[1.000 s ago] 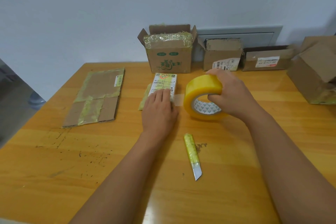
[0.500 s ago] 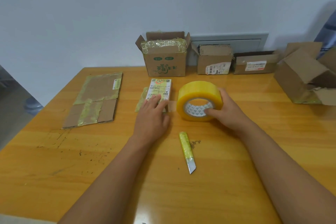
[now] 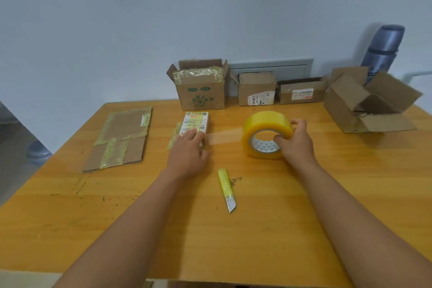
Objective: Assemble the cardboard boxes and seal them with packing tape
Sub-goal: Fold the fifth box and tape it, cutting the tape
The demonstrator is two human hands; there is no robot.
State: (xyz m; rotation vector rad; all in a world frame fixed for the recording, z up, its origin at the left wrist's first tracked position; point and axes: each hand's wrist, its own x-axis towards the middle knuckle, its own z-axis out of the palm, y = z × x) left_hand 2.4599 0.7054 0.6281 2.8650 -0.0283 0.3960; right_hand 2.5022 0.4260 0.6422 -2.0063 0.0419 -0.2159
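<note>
with the left hand [image 3: 187,154] pressing flat on the small box [image 3: 195,123] and the right hand [image 3: 295,142] gripping the tape roll [image 3: 266,134], the stretched tape strip [image 3: 224,137] could twist or stick to the bench [image 3: 304,194] if the pull sags.

A scuffed orange wooden tabletop [image 3: 70,206] stands against a plain pale blue-white wall [image 3: 210,18]; grey floor [image 3: 11,170] shows at the left.

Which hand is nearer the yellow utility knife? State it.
Left. The left hand rests on the small labelled box, just up-left of the utility knife; the right hand grips the tape roll, farther up-right.
</note>
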